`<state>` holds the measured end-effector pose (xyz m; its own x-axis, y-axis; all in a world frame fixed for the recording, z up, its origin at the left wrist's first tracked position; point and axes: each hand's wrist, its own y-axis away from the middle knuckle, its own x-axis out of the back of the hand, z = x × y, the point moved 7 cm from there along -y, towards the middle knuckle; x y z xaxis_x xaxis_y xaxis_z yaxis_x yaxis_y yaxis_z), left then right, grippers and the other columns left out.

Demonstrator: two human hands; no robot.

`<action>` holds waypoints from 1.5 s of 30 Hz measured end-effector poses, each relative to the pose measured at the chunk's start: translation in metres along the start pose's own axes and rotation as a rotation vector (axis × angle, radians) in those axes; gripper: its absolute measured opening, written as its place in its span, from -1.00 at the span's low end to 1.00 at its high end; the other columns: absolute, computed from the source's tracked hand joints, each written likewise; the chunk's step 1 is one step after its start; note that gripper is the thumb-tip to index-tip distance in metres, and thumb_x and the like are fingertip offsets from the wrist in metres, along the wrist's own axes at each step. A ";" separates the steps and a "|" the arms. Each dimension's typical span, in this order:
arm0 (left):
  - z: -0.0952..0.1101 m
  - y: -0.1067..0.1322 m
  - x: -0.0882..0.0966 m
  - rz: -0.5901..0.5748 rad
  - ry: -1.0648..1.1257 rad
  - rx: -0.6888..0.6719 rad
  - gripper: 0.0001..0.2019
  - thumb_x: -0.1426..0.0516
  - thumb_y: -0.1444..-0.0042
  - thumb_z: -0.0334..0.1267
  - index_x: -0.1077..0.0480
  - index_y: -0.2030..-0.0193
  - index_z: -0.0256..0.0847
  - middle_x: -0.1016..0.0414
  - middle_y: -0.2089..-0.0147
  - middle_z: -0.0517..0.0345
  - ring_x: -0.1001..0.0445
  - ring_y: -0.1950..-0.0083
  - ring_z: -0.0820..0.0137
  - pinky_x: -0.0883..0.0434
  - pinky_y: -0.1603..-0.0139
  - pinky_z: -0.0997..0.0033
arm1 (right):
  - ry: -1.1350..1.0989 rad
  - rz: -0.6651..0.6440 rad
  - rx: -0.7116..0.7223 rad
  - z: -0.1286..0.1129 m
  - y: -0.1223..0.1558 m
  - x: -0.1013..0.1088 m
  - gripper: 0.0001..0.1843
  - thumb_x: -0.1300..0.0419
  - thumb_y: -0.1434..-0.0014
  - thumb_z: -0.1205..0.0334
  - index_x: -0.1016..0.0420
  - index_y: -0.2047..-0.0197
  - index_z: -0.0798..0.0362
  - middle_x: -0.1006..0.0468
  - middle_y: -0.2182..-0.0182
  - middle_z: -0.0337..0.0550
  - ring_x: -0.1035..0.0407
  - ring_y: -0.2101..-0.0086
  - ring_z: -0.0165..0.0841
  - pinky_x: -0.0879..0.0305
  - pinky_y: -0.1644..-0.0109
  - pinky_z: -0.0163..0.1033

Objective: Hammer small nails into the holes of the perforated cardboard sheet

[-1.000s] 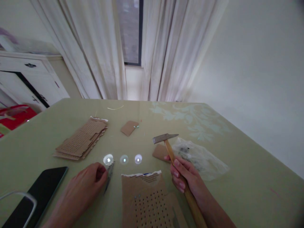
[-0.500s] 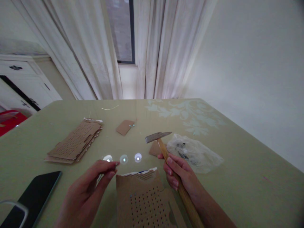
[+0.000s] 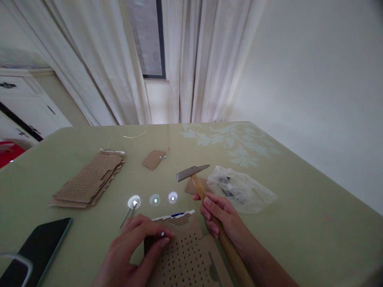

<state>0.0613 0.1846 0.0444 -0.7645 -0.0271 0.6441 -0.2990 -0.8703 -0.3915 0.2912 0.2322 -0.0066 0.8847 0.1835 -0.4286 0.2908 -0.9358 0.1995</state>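
Note:
My left hand (image 3: pixel 131 249) is closed in a pinch over the upper left corner of a brown cardboard piece (image 3: pixel 187 255) with rows of small holes. Between thumb and forefinger shows the bright round head of a small nail (image 3: pixel 162 234); its shank is hidden. Wrapped round the wooden handle of a hammer (image 3: pixel 221 235) is my right hand (image 3: pixel 220 215). The steel head of the hammer is raised, beyond and to the right of the cardboard, apart from the nail. Two thin metal pieces (image 3: pixel 131 211) lie just beyond my left hand.
A stack of perforated cardboard (image 3: pixel 89 175) lies at the left, with a dark phone (image 3: pixel 42 247) nearer me. Small brown cards (image 3: pixel 154 159) lie farther back. At the right is a clear plastic bag (image 3: pixel 242 189) with dark bits inside. Bright light reflections (image 3: pixel 172 197) show on the tabletop.
My left hand has moved right and down with the nail, from beside the cardboard onto its upper left corner. The thin metal pieces have come into sight. The hammer stays raised.

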 end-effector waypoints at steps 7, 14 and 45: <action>0.004 0.001 -0.001 0.032 -0.014 -0.036 -0.91 -0.25 -0.38 -0.25 -0.57 0.06 0.08 -0.68 0.21 0.27 -0.65 0.18 0.36 -0.60 0.13 0.46 | 0.015 -0.015 -0.003 0.001 0.000 -0.001 -0.50 -0.45 -0.27 -0.17 -0.70 -0.02 0.09 -0.37 0.50 -0.39 -0.08 0.69 -0.61 -0.09 0.68 -0.49; 0.015 -0.003 -0.002 0.030 -0.040 -0.108 -0.85 -0.24 -0.36 -0.34 -0.56 0.06 0.05 -0.70 0.22 0.29 -0.63 0.18 0.36 -0.56 0.12 0.41 | 0.116 -0.032 0.031 -0.003 0.001 0.000 -0.51 -0.37 -0.35 -0.18 -0.67 -0.05 0.10 -0.35 0.49 -0.39 -0.10 0.67 -0.59 -0.06 0.65 -0.45; 0.025 -0.009 -0.010 0.038 -0.065 -0.144 -0.86 -0.23 -0.37 -0.36 -0.59 0.17 -0.02 -0.68 0.12 0.22 -0.57 0.11 0.28 -0.33 -0.01 0.22 | 1.717 -0.108 0.599 -0.104 0.113 -0.062 -0.70 0.03 -0.61 0.14 -0.49 -0.18 -0.07 -0.81 0.16 -0.12 -0.73 0.34 -0.20 -0.64 0.31 -0.22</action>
<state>0.0854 0.1809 0.0580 -0.7398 -0.0947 0.6661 -0.3524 -0.7888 -0.5036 0.3071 0.1465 0.1339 0.3370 -0.0466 0.9404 0.5525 -0.7989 -0.2375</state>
